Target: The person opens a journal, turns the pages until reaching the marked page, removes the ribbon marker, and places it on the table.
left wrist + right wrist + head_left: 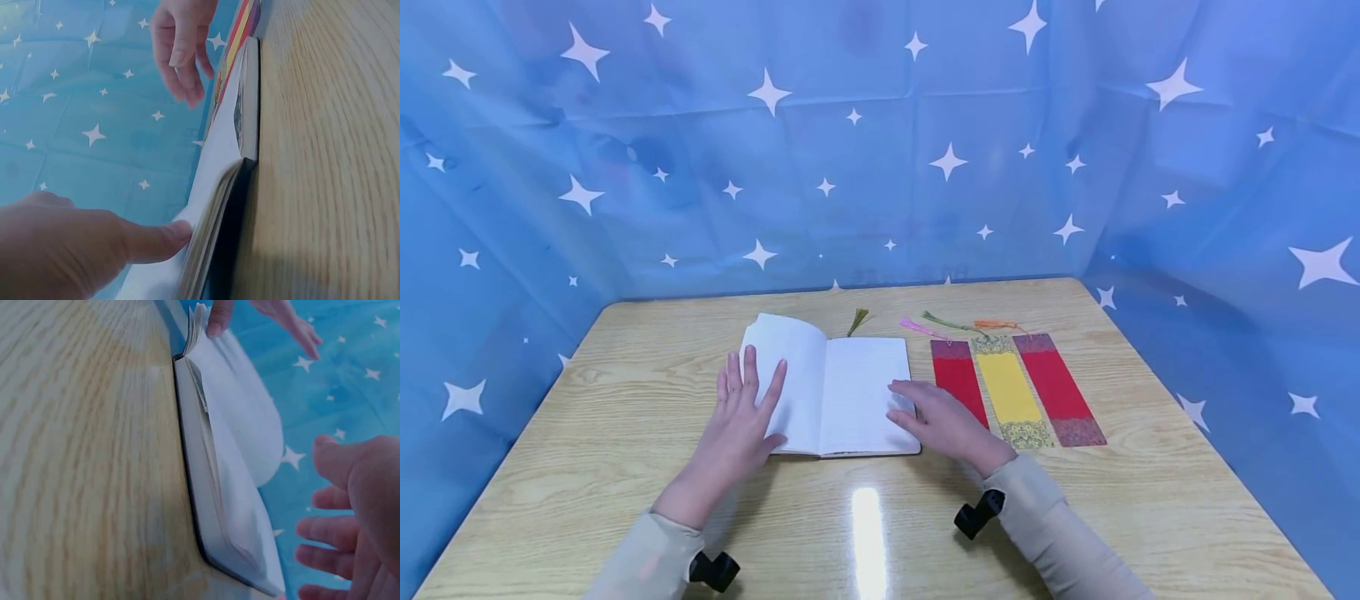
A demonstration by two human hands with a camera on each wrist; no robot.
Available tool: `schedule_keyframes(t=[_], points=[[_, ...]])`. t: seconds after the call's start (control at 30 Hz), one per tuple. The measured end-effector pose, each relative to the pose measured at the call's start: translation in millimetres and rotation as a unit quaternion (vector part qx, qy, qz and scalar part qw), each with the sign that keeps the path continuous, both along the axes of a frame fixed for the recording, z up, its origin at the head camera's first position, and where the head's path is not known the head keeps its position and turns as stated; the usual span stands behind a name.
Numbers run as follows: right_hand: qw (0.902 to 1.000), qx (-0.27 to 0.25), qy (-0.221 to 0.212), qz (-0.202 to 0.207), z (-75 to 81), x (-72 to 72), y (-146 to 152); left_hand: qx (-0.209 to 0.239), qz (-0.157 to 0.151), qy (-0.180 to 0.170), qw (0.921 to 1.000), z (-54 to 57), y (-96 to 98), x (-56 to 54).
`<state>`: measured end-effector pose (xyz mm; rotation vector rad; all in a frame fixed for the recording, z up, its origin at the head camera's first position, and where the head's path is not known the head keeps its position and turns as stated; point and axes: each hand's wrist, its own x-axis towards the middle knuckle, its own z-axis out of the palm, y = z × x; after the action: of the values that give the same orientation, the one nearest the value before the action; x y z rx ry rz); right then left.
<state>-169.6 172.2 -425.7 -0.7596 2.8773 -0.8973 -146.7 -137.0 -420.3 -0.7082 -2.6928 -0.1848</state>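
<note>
An open notebook (865, 400) with blank-looking white pages and a dark cover lies on the table. My left hand (747, 421) is spread over the left page, its thumb (178, 231) touching the paper near the bottom edge. Above the right page's outer edge hovers my right hand (943, 421), fingers loosely extended and holding nothing. A dark olive tassel (858, 320) sticks out past the notebook's top edge. Between the right-hand pages, a thin patterned strip (199, 387) shows at the bottom edge; most of it is hidden.
Right of the notebook lie a red bookmark (958, 375) with a pink tassel, a yellow bookmark (1009, 387) with a green tassel, and another red bookmark (1060, 387) with an orange tassel. A blue star-patterned curtain (850, 167) surrounds the wooden table (625, 400).
</note>
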Motion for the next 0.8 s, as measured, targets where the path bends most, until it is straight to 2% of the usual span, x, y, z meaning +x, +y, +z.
schedule_keyframes(t=[0.13, 0.33, 0.47, 0.8], points=[[0.9999, 0.01, 0.008, 0.008, -2.1, 0.0, 1.4, -0.004, -0.001, -0.032, 0.9995, -6.6, -4.5, -1.2], [0.9989, 0.041, 0.018, 0.013, -4.9, -0.9, 5.1, 0.016, -0.018, -0.08, 0.9965, -14.7, -10.6, -2.8], [0.9981, 0.06, 0.007, 0.011, -7.0, -1.6, 8.4, 0.042, -0.018, -0.125, 0.9911, -21.0, -16.1, -4.7], [0.9956, 0.088, -0.004, 0.032, -11.0, -2.5, 14.8, 0.073, -0.022, -0.197, 0.9774, -32.0, -24.8, -6.4]])
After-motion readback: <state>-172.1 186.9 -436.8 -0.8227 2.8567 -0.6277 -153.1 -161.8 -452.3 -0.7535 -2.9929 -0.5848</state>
